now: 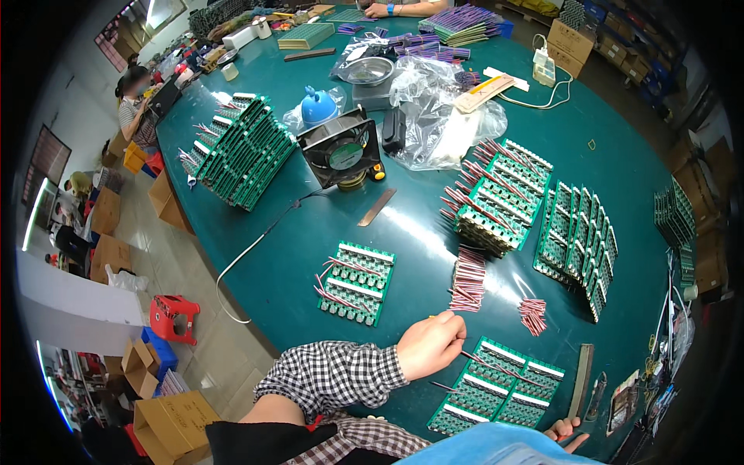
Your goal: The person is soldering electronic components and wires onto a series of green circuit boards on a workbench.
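Observation:
My left hand (432, 346), in a checkered sleeve, is closed with its fingertips curled together; whatever they hold is hidden. It hovers between a bundle of red, white and dark wires (468, 280) and a green circuit board panel (496, 385). A few wires lie across that panel, one of them ending close to the left hand. My right hand (564, 430) shows only in part at the lower edge, fingers apart, by the near end of a grey flat bar (580, 380). A smaller pile of wires (532, 315) rests beyond the panel.
Another wired panel (356, 284) lies at left. Stacks of panels (246, 153) (504, 198) (577, 244) stand farther back. A black fan (341, 149) with a cable, a brown strip (377, 207) and plastic bags (438, 116) occupy the middle. A person's arm (407, 9) rests at the far edge.

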Motion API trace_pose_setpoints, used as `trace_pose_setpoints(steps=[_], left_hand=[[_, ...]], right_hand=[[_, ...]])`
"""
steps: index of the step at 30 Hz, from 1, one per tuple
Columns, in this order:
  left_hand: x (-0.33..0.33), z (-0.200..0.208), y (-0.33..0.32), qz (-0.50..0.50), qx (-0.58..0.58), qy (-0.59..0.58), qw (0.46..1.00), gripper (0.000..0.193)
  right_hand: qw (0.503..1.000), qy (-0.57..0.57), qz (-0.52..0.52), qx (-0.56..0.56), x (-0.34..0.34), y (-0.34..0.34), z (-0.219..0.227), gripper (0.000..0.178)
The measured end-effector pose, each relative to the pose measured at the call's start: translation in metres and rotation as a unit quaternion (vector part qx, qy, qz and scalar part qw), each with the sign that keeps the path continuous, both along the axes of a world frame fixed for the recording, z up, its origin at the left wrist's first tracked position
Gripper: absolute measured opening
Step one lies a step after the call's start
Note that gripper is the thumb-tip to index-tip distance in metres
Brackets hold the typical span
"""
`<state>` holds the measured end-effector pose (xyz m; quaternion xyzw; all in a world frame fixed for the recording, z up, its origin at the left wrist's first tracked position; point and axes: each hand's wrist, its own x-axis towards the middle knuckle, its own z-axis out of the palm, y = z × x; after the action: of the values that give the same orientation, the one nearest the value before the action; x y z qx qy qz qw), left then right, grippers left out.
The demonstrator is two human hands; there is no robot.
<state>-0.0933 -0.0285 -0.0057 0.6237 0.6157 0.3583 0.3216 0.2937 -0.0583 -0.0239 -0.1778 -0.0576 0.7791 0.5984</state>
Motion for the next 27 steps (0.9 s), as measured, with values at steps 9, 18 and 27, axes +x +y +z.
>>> trace_pose_setpoints(steps=[9,18,27], left_hand=[[0.004,-0.002,-0.001,0.010,-0.020,-0.003,1.000,0.008],[0.006,-0.002,-0.001,0.015,-0.011,0.025,1.000,0.007],[0.007,-0.004,-0.002,0.016,0.000,0.031,0.999,0.007]], right_hand=[[0.999,-0.032,0.002,0.005,0.003,0.001,0.000,0.044],[0.998,-0.057,-0.026,0.018,0.012,0.001,-0.011,0.036],[0.997,-0.047,-0.008,0.063,0.010,0.001,-0.011,0.043]])
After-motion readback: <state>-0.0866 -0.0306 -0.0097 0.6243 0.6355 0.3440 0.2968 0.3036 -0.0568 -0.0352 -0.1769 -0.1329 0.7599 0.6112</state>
